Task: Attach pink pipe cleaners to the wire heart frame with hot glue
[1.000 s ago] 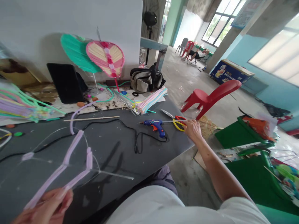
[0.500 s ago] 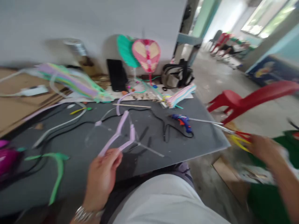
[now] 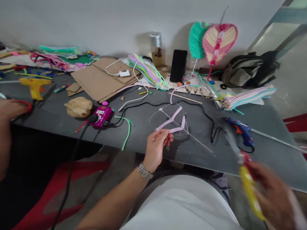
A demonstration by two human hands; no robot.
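My left hand (image 3: 156, 147) is shut on the lower end of a lilac pipe-cleaner frame (image 3: 171, 123) with thin wire loops, held just over the table's front edge. My right hand (image 3: 271, 191) is blurred at the lower right and grips yellow-handled scissors (image 3: 248, 188), whose blades point up and to the left. Nearest to those blades is a blue hot glue gun (image 3: 242, 132) lying on the dark grey table (image 3: 268, 159). A black cable (image 3: 211, 126) curves behind the frame.
A person's hand (image 3: 11, 110) at the far left rests by a red-handled tool. On the table lie a magenta glue gun (image 3: 102, 116), a yellow glue gun (image 3: 35, 87), cardboard sheets (image 3: 100, 80) and a bundle of pastel pipe cleaners (image 3: 249, 97).
My view has swung left, showing more of the table. My right hand has lifted the scissors off the table. The lilac frame now sits lower and nearer the table's middle.
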